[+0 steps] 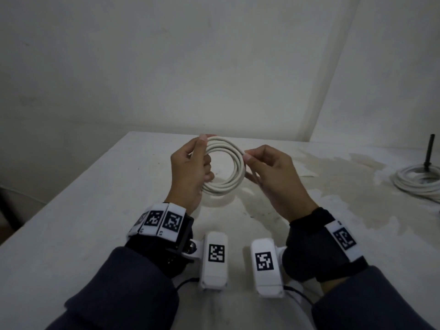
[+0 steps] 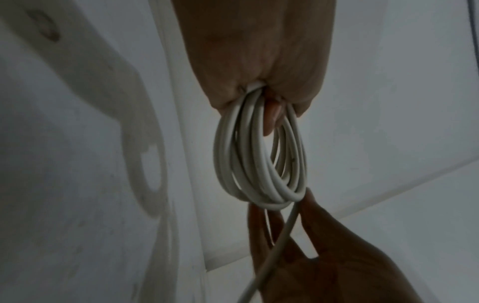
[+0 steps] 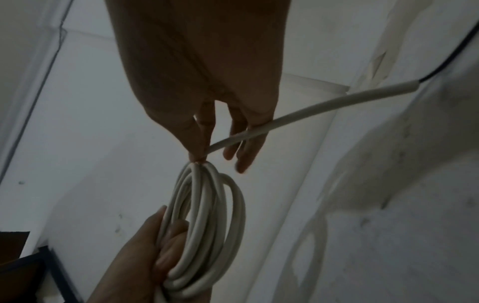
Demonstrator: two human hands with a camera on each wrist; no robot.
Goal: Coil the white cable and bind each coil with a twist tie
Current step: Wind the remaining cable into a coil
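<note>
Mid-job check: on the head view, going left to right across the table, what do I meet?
Left hand gripping the coil's left side → white cable coil held above the table → right hand pinching the cable at the coil's right side → second white coil around a dark upright post.

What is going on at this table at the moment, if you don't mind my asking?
A person is winding a white cable into a coil, held up above the white table. The left hand grips the stacked loops on one side, while the right hand pinches the loose tail against the opposite side of the coil. No twist tie is visible on it yet. Another coiled white cable lies at the table's far right, around a dark post.
</note>
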